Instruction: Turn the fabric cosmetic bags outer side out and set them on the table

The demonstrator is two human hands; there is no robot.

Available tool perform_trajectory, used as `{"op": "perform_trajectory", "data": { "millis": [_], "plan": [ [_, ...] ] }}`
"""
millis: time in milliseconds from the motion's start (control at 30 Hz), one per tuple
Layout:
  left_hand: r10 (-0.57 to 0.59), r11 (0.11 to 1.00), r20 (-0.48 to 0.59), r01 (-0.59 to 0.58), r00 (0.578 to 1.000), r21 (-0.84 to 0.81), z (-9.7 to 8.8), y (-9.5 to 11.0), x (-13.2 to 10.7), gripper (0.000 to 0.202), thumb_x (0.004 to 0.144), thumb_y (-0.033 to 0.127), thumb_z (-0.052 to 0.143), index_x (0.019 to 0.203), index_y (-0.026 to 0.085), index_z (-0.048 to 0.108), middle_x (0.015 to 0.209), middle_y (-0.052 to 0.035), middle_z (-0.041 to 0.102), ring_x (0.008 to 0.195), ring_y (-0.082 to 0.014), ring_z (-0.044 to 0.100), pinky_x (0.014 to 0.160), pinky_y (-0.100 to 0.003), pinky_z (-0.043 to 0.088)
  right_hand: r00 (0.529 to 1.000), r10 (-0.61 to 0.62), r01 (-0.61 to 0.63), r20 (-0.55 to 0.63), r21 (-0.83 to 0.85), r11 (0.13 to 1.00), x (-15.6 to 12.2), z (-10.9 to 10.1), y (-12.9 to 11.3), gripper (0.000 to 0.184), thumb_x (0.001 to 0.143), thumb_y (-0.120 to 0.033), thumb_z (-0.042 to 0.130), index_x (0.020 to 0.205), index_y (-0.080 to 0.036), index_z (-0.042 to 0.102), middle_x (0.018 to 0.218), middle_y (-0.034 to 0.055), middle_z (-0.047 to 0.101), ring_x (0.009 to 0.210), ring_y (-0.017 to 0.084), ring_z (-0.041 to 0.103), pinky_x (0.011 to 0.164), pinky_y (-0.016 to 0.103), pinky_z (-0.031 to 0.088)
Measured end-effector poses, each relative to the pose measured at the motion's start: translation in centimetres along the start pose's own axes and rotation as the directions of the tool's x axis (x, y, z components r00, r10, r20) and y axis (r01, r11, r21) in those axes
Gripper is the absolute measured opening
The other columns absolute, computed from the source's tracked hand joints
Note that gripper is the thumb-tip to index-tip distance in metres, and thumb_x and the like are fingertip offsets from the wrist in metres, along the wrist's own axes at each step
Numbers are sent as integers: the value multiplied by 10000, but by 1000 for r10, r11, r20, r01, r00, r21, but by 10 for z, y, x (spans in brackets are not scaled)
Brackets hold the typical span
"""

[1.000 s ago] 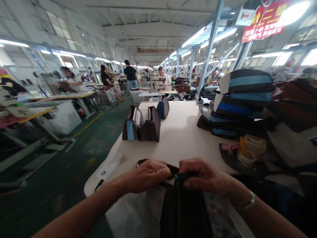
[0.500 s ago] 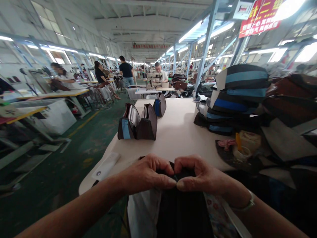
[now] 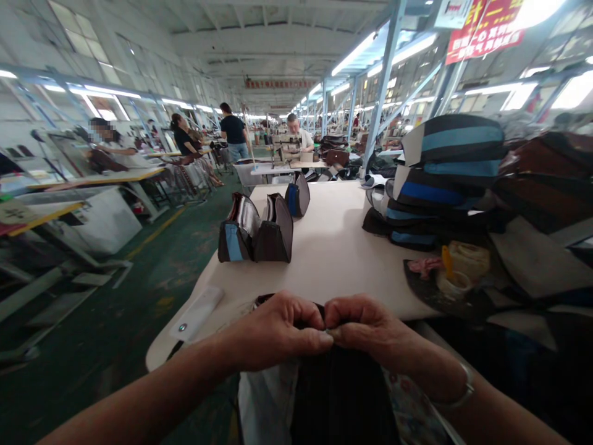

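Note:
My left hand (image 3: 285, 324) and my right hand (image 3: 368, 327) meet at the table's near edge, thumbs and forefingers pinched together almost tip to tip. Between them they grip the upper edge of a dark fabric bag piece (image 3: 343, 395), which hangs down toward me. Pale lining cloth (image 3: 269, 402) shows on its left side. My fingers hide most of the pinched edge. Farther up the table stand a dark pouch with a light blue stripe (image 3: 234, 241), a plain dark pouch (image 3: 274, 238) and a smaller one with a blue panel (image 3: 299, 194).
Stacked dark pieces with blue bands (image 3: 456, 148) rise at the table's right. A pot with a yellow-handled tool (image 3: 454, 281) sits below them. On the left edge of the pale table (image 3: 324, 247) lies a flat whitish object (image 3: 199, 314). Several people work at machines beyond.
My right thumb has shifted up and closer against the left fingertips at the pinched edge. Both hands still hold the dark bag piece; the view has moved slightly.

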State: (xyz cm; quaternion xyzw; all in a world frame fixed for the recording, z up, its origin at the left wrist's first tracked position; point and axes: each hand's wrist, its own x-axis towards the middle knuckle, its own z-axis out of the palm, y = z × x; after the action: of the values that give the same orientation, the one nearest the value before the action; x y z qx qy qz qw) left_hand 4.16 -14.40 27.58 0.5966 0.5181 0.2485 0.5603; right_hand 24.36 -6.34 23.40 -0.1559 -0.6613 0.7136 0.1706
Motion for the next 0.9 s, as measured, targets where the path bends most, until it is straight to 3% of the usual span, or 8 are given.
{"op": "perform_trajectory", "data": {
  "millis": [200, 333, 467, 533, 633, 700, 800, 900],
  "plan": [
    [205, 943, 1, -198, 979, 268, -3, -1, -1, 238, 935, 320, 575, 856, 132, 698, 743, 10, 537, 712, -122, 485, 658, -244, 352, 955, -245, 165, -165, -390, 906, -4, 1, 2, 41, 773, -124, 671, 751, -150, 650, 686, -28, 565, 635, 92, 480, 590, 213, 350],
    [304, 872, 17, -285, 953, 399, -4, -1, -8, 276, 981, 325, 506, 901, 149, 703, 779, -6, 564, 745, -133, 512, 704, -250, 359, 894, -447, 379, -13, -510, 772, -8, 0, -1, 89, 835, -87, 628, 847, -166, 666, 790, 5, 589, 702, 103, 543, 644, 216, 406],
    [151, 980, 4, -150, 989, 128, -9, -1, -9, 425, 999, 437, 445, 921, 135, 734, 820, -38, 618, 770, -158, 530, 715, -255, 388, 849, -494, 505, 189, -569, 649, -14, -4, -3, 186, 894, -65, 530, 977, -178, 652, 885, 42, 559, 756, 118, 528, 673, 232, 420],
    [42, 999, 19, -43, 999, 19, -12, -2, -6, 540, 997, 538, 407, 835, 127, 717, 725, -20, 567, 675, -139, 468, 633, -250, 352, 837, -484, 522, 255, -638, 566, -17, -5, -2, 248, 890, -41, 487, 1019, -186, 642, 899, 50, 547, 760, 127, 501, 668, 246, 404],
    [-60, 998, 110, 56, 992, 36, -13, -5, 0, 517, 904, 613, 563, 687, 145, 596, 599, 50, 345, 557, -95, 260, 524, -252, 210, 823, -468, 527, 323, -743, 413, -20, -4, -4, 225, 885, -50, 478, 984, -179, 633, 886, 59, 539, 747, 146, 462, 656, 279, 373],
    [-80, 996, 169, 71, 982, 58, -13, -5, 1, 465, 860, 583, 643, 701, 151, 575, 608, 57, 337, 557, -89, 244, 520, -252, 200, 816, -452, 530, 360, -777, 339, -23, -2, -7, 177, 879, -71, 495, 935, -172, 630, 877, 66, 537, 746, 161, 452, 660, 302, 366],
    [-51, 996, 195, 34, 979, 87, -9, -1, -3, 348, 889, 483, 628, 804, 146, 636, 670, 34, 459, 598, -100, 348, 554, -245, 276, 806, -480, 553, 346, -730, 402, -27, 2, -12, 177, 855, -75, 503, 925, -174, 632, 872, 71, 548, 758, 171, 481, 666, 309, 384],
    [79, 965, 141, -111, 987, 236, -1, 11, -11, 232, 918, 343, 591, 794, 153, 642, 727, 25, 516, 665, -109, 453, 622, -239, 346, 856, -488, 501, 168, -501, 706, -29, 3, -14, 97, 895, -161, 529, 877, -173, 623, 877, 67, 584, 762, 161, 535, 664, 288, 420]
  ]
}}
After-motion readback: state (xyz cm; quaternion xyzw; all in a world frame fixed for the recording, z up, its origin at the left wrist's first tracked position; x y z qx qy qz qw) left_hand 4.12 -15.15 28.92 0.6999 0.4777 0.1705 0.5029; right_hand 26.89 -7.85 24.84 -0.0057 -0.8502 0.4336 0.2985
